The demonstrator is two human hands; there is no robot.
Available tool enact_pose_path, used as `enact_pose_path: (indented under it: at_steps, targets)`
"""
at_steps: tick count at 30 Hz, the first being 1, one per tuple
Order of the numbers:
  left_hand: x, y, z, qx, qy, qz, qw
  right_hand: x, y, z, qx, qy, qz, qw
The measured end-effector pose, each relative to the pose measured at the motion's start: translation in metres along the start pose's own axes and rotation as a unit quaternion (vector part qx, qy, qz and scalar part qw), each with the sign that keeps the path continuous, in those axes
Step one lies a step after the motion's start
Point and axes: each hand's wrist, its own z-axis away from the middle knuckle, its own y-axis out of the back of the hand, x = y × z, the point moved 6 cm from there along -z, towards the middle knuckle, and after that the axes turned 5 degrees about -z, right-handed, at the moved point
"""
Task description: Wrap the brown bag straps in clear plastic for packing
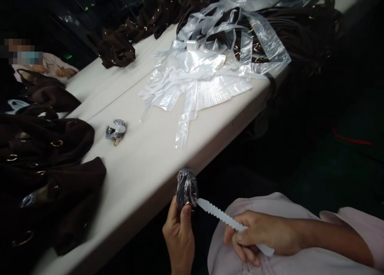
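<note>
My left hand [179, 235] is closed around a small dark bundle wrapped in clear plastic [186, 188], held upright just off the table's near edge. A twisted white plastic strip [220, 215] runs from the bundle to my right hand [261, 235], which pinches the strip's other end over my lap. Another wrapped dark bundle [115, 131] with a metal ring lies on the white table [144, 163].
A heap of clear plastic bags and strips [207, 67] covers the table's far right. Dark brown bags with gold rings [45, 167] are piled at left and along the back [117, 47]. Another person sits at far left behind the table.
</note>
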Motion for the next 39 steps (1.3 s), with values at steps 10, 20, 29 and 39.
enact_pose_path:
  at_steps: [10, 20, 29, 39]
  targets:
    - [-0.012, -0.041, 0.019, -0.112, 0.109, 0.296, 0.942, -0.056, 0.021, 0.020, 0.205, 0.218, 0.389, 0.871]
    - [-0.016, -0.038, 0.010, -0.078, 0.122, 0.299, 0.943, -0.088, 0.026, -0.013, 0.301, 0.342, 0.189, 0.870]
    - [0.012, -0.029, -0.004, -0.035, 0.026, 0.095, 0.995, -0.100, 0.009, -0.019, 0.307, 0.450, 0.381, 0.747]
    - [0.029, -0.054, 0.016, 0.047, -0.215, -0.036, 0.975, -0.087, 0.013, -0.042, 0.232, 0.295, 0.016, 0.927]
